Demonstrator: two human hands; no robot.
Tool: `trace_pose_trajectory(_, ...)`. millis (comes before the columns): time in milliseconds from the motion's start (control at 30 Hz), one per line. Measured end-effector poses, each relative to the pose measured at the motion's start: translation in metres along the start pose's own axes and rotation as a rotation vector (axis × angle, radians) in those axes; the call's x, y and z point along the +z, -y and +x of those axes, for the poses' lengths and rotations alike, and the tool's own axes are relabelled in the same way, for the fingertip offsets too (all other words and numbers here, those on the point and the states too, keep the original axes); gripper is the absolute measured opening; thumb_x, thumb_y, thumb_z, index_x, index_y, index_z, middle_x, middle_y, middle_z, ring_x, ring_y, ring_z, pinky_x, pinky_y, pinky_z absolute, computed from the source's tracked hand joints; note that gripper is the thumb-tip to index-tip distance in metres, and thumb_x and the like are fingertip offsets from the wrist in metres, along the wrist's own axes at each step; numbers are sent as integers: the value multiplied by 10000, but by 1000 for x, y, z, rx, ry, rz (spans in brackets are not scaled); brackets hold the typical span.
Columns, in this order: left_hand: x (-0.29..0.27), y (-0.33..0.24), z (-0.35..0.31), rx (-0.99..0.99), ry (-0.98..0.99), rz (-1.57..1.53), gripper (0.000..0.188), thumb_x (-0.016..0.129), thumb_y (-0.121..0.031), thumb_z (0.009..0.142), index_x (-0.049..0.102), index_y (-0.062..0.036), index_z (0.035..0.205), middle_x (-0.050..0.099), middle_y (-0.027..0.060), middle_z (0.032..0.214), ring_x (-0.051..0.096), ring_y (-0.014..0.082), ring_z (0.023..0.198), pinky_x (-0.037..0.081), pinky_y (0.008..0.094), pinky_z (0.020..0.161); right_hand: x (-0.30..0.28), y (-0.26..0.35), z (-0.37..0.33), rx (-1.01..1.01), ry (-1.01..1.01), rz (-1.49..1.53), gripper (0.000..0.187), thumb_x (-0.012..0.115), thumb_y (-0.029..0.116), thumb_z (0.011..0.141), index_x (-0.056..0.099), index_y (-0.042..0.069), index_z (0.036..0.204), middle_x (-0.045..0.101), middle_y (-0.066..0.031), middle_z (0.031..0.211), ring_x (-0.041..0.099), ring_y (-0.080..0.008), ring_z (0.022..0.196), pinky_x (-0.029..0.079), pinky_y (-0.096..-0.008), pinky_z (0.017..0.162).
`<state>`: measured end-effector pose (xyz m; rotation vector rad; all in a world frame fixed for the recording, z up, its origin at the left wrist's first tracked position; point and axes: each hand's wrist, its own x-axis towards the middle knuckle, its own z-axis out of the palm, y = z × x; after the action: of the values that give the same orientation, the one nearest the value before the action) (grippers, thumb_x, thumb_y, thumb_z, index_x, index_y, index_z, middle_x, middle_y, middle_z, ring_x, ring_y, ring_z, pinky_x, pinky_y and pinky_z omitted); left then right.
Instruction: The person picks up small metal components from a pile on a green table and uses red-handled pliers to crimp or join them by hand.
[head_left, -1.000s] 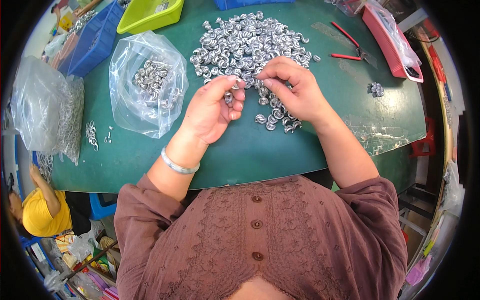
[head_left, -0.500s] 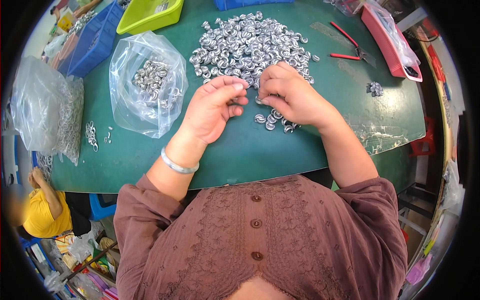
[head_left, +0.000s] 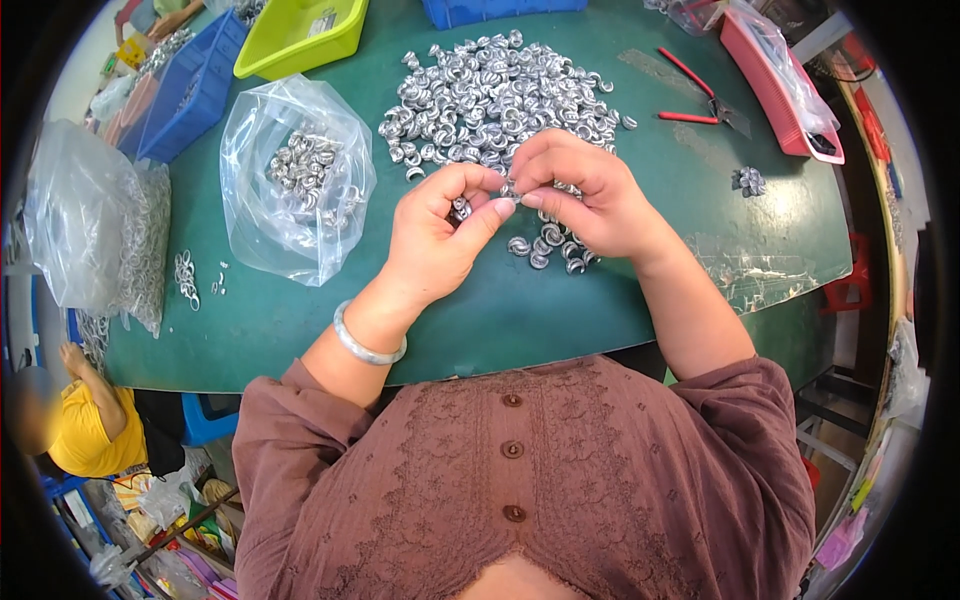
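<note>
Over the green table [head_left: 480, 320], left hand [head_left: 440, 240] and right hand [head_left: 598, 205] pinch a small metal piece [head_left: 508, 190]. Silvery pieces [head_left: 500, 95] lie heaped beyond.

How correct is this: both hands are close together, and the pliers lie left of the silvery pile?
Not left: the head view shows the pliers right of the silvery pile; the left hand and right hand are indeed close together.

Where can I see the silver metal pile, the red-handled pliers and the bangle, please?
Metal pile [head_left: 500, 100], head view: its middle.
Red-handled pliers [head_left: 714, 105], head view: the pivot.
Bangle [head_left: 361, 350], head view: its lower curve.
</note>
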<state>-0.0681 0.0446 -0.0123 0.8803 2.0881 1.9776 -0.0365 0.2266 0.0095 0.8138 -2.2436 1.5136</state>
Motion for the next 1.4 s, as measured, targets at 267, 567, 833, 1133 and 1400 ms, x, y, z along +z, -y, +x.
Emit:
trace_pose_trajectory(267,-4,-2,0,-13,59,-11,180,624,12,771,571,-16,941,500,-42,756,430,24,670,352,152,582,2,3,-2,36,-57,-47,112,608,-40,718,551,15,798,575,-60,779,561,-182,709,458,-271,625)
trace_pose_trajectory(567,-6,-7,-1,4,45,17,167,614,15,773,568,-20,929,503,-31,777,430,28,671,353,159,581,-2,0,-1,-18,-54,-87,127,587,-50,738,558,11,846,589,-65,806,571,-163,731,462,-257,653)
trace_pose_trajectory(833,-55,-68,4,476,-167,718,177,457,77,787,579,10,897,541,102,839,528,205,777,413,267,683,-5,-3,-5,68,-113,43,118,546,-50,750,554,-3,858,585,-72,859,564,-156,781,453,-262,702)
trace_pose_trajectory(1133,-116,-58,3,192,-169,1252,194,507,0,789,563,-1,975,556,155,942,536,351,859,440,357,742,-2,6,-6,156,-129,198,116,554,-7,786,570,0,901,598,-40,836,547,-96,737,456,-235,679)
trace_pose_trajectory(1400,-64,-61,-16,49,-81,436,158,535,-107,858,591,-2,963,595,63,861,554,129,730,438,221,630,-2,34,2,-10,-41,53,217,578,-21,767,535,9,977,592,-59,872,582,-126,772,477,-249,706)
